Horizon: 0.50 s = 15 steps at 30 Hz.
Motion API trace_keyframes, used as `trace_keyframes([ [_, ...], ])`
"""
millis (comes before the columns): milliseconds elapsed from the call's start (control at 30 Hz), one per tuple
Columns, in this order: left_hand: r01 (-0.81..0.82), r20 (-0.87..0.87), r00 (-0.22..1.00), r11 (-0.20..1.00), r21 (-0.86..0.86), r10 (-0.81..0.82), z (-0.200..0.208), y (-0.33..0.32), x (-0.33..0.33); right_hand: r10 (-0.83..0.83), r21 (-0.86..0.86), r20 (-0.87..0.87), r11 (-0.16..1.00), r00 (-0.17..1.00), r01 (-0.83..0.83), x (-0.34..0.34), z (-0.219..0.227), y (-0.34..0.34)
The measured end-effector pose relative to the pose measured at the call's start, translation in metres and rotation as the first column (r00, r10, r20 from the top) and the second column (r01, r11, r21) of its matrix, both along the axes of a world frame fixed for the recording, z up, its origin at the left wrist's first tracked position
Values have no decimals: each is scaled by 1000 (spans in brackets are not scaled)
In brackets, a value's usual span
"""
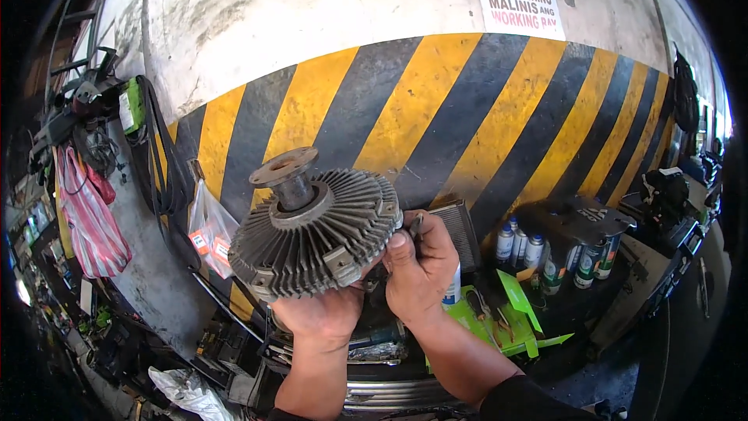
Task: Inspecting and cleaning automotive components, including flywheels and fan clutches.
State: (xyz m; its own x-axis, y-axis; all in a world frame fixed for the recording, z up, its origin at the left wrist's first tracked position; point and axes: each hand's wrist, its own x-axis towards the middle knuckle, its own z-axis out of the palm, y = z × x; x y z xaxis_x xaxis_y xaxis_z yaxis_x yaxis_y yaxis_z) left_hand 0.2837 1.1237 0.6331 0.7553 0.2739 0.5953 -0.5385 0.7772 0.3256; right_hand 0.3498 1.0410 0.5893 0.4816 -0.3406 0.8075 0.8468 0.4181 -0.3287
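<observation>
A finned metal fan clutch (327, 226) is held up in front of me, its round flange and shaft pointing upward and tilted to the left. From below, my left hand (318, 316) supports it, the fingers mostly hidden behind its rim. At the right edge of the fins my right hand (422, 271) is closed in a pinch, thumb against the bent fingers. A small dark metal piece (417, 224) sticks up from that pinch; its kind is hard to make out.
Behind stands a wall (413, 101) with yellow and black stripes. To the right, a bright green case (510, 320) holds tools, near several spray cans (520, 245) and a dark metal cover (573, 218). Plastic bags (89, 214) and black belts (160, 156) hang at left.
</observation>
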Motion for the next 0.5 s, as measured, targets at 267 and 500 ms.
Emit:
trace_keyframes([
  [267,-26,-3,1000,999,-39,26,-2,-3,6,-74,-30,-13,997,997,74,0,0,-4],
  [500,-34,3,999,998,-56,35,1,-12,4,53,67,-86,997,995,-47,1,1,1],
])
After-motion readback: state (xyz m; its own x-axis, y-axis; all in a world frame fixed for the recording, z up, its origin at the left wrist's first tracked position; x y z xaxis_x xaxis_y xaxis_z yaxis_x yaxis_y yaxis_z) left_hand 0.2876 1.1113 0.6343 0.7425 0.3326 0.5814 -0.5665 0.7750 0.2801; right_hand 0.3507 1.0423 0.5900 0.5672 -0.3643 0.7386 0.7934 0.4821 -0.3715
